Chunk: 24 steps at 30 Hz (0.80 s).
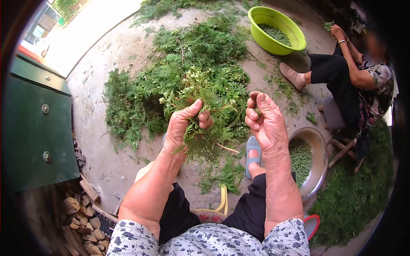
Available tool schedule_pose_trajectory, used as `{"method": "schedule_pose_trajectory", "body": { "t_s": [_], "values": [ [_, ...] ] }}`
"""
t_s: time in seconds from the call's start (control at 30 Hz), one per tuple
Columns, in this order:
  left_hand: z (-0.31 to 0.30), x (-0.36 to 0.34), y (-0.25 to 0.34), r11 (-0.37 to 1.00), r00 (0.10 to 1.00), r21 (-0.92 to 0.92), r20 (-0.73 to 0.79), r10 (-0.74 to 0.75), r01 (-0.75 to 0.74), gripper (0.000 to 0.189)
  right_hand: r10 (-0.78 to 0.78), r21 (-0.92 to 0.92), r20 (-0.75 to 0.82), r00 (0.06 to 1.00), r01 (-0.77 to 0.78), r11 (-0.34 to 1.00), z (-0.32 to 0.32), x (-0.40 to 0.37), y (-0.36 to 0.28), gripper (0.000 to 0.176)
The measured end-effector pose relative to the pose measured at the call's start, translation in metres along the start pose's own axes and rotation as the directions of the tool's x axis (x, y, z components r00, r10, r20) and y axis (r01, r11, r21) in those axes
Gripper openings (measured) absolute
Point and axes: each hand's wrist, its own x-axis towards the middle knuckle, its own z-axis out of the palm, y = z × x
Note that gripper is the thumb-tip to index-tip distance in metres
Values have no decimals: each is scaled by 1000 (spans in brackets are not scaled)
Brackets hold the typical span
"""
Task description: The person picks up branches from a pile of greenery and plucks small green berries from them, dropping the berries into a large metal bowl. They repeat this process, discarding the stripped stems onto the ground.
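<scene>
My left hand is closed around an evergreen sprig with flat, feathery leaves, pale green cones and a bare brown stem end poking out to the right. To the right of it, apart from the sprig, my right hand is raised palm inward with its fingers curled. A bit of green, apparently a small cone, shows between those fingers, mostly hidden. Below my right forearm stands a metal basin holding many small green cones. Beyond both hands lies a big heap of cut evergreen branches.
A lime-green tub with green cones stands at the far right. Another person sits at right, holding a small sprig. Firewood and a dark green metal panel are at left. More greenery covers the ground at lower right.
</scene>
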Motion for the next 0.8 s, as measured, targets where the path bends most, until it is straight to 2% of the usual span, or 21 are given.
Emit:
{"method": "schedule_pose_trajectory", "body": {
  "t_s": [0.07,0.1,0.13,0.17,0.2,0.23,0.3,0.43,0.5,0.57,0.63,0.7,0.77,0.8],
  "values": [
    [2,1,1,1000,999,26,-33,9,-8,22,-30,-152,-26,999,26,988,-1,-2,4,31],
    [4,1,1,999,998,51,-67,18,-14,25,-32,-153,-27,999,27,988,1,-2,5,31],
    [7,0,1,999,998,49,-66,16,-13,25,-27,-88,-53,998,22,996,3,-2,5,35],
    [12,-1,2,995,977,98,-211,15,6,23,-20,-23,-78,997,18,1000,5,-2,5,38],
    [15,-1,2,989,936,143,-351,21,32,23,-17,-16,-16,1000,17,1000,3,-2,4,38],
    [18,-1,2,989,936,143,-350,20,32,23,-18,-16,-16,1000,18,1000,4,-2,3,38],
    [23,-2,0,973,900,232,-426,91,12,19,-29,-3,-21,999,29,1000,10,-4,2,28],
    [18,0,-10,967,936,253,-336,102,-15,19,-15,-136,23,1000,18,991,12,-4,8,24],
    [17,0,-13,977,944,214,-322,75,-4,23,45,-233,73,996,-27,972,13,-7,14,26],
    [25,-1,-14,982,952,188,-302,50,8,23,35,-284,95,995,-7,959,17,-9,23,27],
    [30,-5,-13,992,964,122,-265,27,6,23,-34,-405,93,995,69,912,22,-12,28,27],
    [25,-3,-16,976,981,217,-186,61,-19,24,-62,-457,105,993,104,884,22,-11,33,27],
    [25,-2,-15,972,982,233,-186,35,9,24,-169,-628,163,972,234,742,23,-12,35,27],
    [27,-3,-14,971,984,240,-171,59,-17,24,-167,-629,162,973,232,742,22,-12,36,27]
  ]
}}
